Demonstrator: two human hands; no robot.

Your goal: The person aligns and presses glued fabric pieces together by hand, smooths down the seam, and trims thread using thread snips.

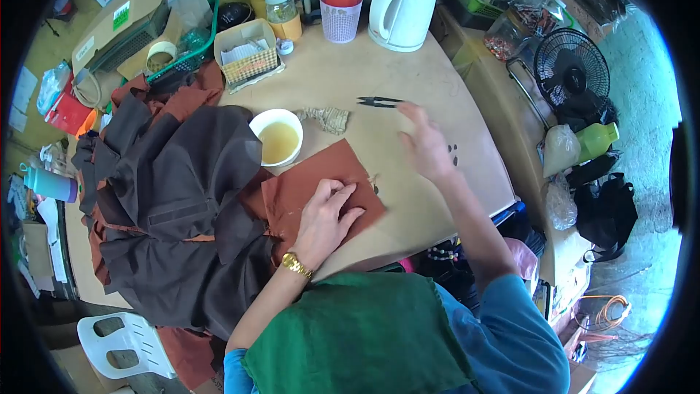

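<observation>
My left hand (pixel 328 219) rests on a rust-brown piece of cloth (pixel 354 164), pressing it against the table. Its fingers are bent, with the thumb apart from them, and a gold watch circles the wrist. Reaching over the table, my right hand (pixel 424 142) has its fingers stretched and apart. Its fingertips are at the near end of black thread snips (pixel 375 101); whether they touch is hard to tell. A white bowl of yellowish liquid (pixel 278 140) stands behind the cloth, beside a small crumpled, patterned cloth (pixel 329 119). Dark brown fabric (pixel 175 197) is heaped on the left.
Along the back are a white electric kettle (pixel 403 7), a red cup in a lilac holder (pixel 341 18), a lidded jar (pixel 283 13) and a woven box (pixel 248 55). A black fan (pixel 572 69) stands right. A white plastic chair (pixel 124 346) is lower left.
</observation>
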